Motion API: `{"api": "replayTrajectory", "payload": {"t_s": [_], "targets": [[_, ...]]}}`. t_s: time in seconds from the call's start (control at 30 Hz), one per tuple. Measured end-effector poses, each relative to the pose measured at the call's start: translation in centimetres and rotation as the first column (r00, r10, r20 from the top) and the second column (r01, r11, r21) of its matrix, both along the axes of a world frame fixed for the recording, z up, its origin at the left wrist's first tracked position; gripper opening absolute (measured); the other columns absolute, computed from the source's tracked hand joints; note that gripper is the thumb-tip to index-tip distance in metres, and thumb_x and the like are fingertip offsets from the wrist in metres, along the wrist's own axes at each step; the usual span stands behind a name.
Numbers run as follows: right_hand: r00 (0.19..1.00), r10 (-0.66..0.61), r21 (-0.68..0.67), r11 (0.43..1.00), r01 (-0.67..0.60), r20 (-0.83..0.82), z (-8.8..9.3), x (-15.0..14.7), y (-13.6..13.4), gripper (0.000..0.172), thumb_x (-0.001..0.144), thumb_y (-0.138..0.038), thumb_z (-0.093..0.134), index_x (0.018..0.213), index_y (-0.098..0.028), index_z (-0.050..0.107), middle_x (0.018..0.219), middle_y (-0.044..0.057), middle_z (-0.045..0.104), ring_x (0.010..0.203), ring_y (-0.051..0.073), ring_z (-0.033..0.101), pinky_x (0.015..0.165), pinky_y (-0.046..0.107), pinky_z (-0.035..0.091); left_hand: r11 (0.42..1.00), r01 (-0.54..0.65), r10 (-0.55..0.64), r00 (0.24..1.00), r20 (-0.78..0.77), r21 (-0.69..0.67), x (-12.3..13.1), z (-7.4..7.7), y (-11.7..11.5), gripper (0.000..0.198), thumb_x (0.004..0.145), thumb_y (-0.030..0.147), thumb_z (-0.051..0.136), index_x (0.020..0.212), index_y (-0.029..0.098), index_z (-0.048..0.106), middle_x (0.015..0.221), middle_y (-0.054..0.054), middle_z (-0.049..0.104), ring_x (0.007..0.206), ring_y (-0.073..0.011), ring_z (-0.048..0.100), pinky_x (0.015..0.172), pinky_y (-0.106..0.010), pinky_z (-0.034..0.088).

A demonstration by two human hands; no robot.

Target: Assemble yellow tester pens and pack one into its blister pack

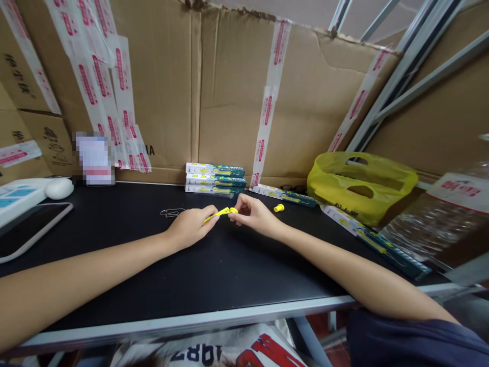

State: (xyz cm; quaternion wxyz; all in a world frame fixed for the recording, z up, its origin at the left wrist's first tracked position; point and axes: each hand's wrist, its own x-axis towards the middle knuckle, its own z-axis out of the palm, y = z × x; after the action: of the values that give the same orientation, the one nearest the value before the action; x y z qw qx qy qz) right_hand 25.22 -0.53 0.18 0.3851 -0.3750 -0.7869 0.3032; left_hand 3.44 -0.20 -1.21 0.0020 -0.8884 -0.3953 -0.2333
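My left hand [191, 225] rests on the black table [160, 270] with its fingers closed round a thin yellow tool [219, 213]. Facing it, my right hand [254, 214] pinches the tool's far end. A small yellow cap [278, 208] lies on the table just right of my right hand. A metal paper clip [172, 212] lies left of my left hand.
Three stacked green-and-white boxes [214, 178] stand at the back by the cardboard wall [229, 92]. More such boxes [284, 194] [376, 242] lie to the right beside a yellow plastic bag [362, 183]. A tablet [28, 229] and a white mouse [59, 188] sit at far left.
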Motion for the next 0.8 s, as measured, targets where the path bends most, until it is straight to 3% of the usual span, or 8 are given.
{"api": "replayTrajectory", "payload": {"t_s": [0.1,0.43,0.67,0.8], "targets": [[0.999,-0.026,0.031,0.999,0.027,-0.022,-0.3,-0.1,0.1,0.035,0.073,-0.044,0.069,0.075,-0.019,0.045,0.066,-0.001,0.06,0.055,0.012,0.057,0.053,0.025,0.046,1.0,0.018,-0.018,1.0,-0.016,0.014,0.0,-0.1,0.0,0.032,0.095,0.041,0.03,0.093,0.021,0.054,0.071,-0.001,0.064,0.062,-0.0171,0.062,0.053,-0.024,0.03],[0.996,0.084,-0.022,0.996,-0.084,0.009,-1.6,-0.6,0.0,0.044,0.07,-0.046,0.072,0.068,-0.02,0.037,0.063,-0.004,0.053,0.057,0.011,0.052,0.054,0.024,0.043,0.989,0.149,-0.15,0.984,-0.096,-0.019,-0.1,-0.1,0.1,0.032,0.095,0.039,0.03,0.1,0.021,0.057,0.087,-0.003,0.07,0.075,-0.0178,0.066,0.061,-0.024,0.038],[0.953,0.268,-0.174,0.941,-0.29,-0.141,-1.2,-0.9,-0.4,0.041,0.076,-0.038,0.069,0.092,-0.023,0.035,0.078,-0.002,0.06,0.066,0.011,0.058,0.059,0.024,0.046,0.991,0.134,-0.135,0.989,-0.065,-0.027,-0.1,-0.1,0.1,0.033,0.095,0.039,0.029,0.101,0.022,0.056,0.089,-0.003,0.07,0.075,-0.0178,0.066,0.061,-0.024,0.039],[0.952,0.291,-0.194,0.933,-0.304,-0.095,-1.1,-1.0,-0.6,0.035,0.08,-0.041,0.064,0.093,-0.02,0.04,0.074,-0.001,0.06,0.068,0.011,0.058,0.059,0.024,0.045,0.989,0.135,-0.137,0.99,-0.039,-0.056,0.0,0.1,-0.2,0.025,0.092,0.037,0.035,0.101,0.021,0.052,0.078,-0.002,0.068,0.067,-0.0183,0.064,0.056,-0.024,0.036]]}}
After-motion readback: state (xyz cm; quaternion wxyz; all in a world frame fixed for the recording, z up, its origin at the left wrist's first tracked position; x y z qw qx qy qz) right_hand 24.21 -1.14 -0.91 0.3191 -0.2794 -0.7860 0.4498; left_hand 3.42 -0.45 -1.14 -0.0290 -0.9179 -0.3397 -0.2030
